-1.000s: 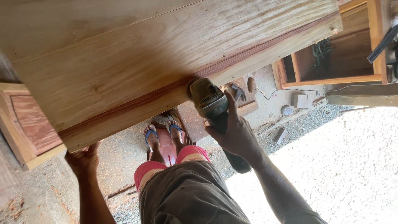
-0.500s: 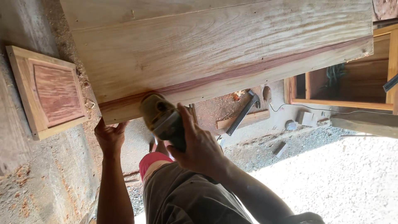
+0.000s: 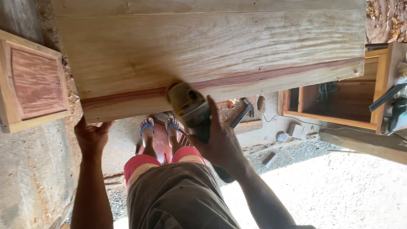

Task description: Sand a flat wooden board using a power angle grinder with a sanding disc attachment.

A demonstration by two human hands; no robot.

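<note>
Wide pale wood panel (image 3: 212,51) fills the upper half of the frame, reddish grain stripe running along its near edge. It blocks everything under it except what shows below the edge. Concrete slab (image 3: 29,178) runs down the left side; pale gravel ground (image 3: 339,191) lower right. Open wooden cabinet frame (image 3: 335,101) at right, partly hidden behind the panel's right end. Small framed panel with reddish inset (image 3: 32,82) at the left edge, just beside the big panel.

Right hand (image 3: 220,144) centre frame, fingers wrapped around the body of an angle grinder (image 3: 190,108); grinder head sits on the panel's near edge at the stripe. Left hand (image 3: 91,135) lower left, fingers curled up against the panel's underside at its edge, fingertips hidden. Hammer (image 3: 239,112) lies on the ground past the grinder. Feet in blue flip-flops (image 3: 159,127) below the edge.
</note>
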